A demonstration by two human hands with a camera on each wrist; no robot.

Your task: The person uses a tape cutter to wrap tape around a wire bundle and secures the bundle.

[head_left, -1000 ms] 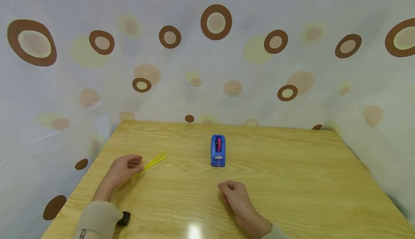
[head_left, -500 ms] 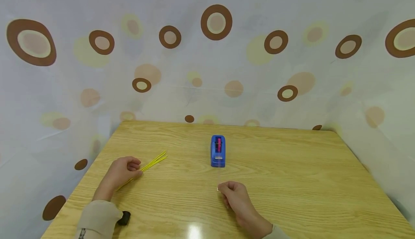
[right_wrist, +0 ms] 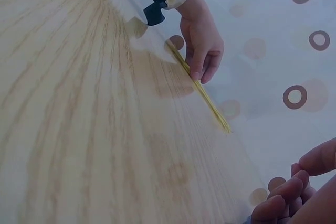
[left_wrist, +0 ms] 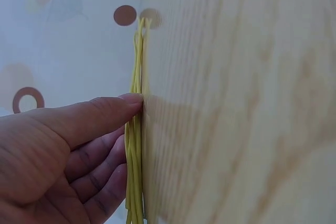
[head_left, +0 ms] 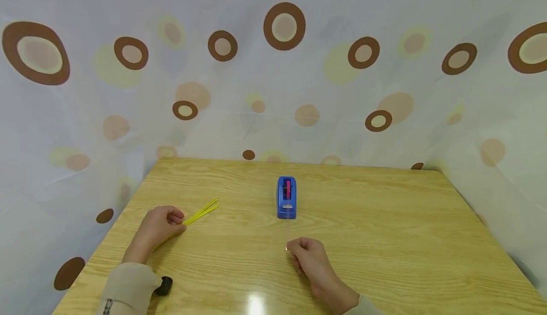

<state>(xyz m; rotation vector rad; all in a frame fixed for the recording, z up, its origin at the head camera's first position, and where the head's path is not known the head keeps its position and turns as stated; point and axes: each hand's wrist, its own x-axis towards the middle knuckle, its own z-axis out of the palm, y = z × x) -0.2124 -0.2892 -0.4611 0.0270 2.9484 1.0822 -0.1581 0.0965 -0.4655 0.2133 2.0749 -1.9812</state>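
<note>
A bundle of several thin yellow strands [head_left: 202,211], like cords or coated wires, lies slanted on the left part of the table. My left hand [head_left: 159,228] pinches it partway along; in the left wrist view the thumb [left_wrist: 118,109] is on its near side, with the other fingers curled behind. At the middle of the table stands a blue tape dispenser [head_left: 280,210] with a pink-cored roll [head_left: 288,189]. From it a strip of clear tape [head_left: 287,232] stretches toward me, and my right hand [head_left: 314,264] pinches its end between thumb and forefinger.
The wooden table [head_left: 384,225] backs onto a patterned sheet [head_left: 307,78] that also hangs along both sides. A small black wrist-worn piece [head_left: 164,286] sits at the left cuff, close over the table. Light glares near the front edge.
My left hand has slid a little back along the yellow strands, baring more of their far end. My right hand stays put, with the tape held out. The head view has shifted very slightly.
</note>
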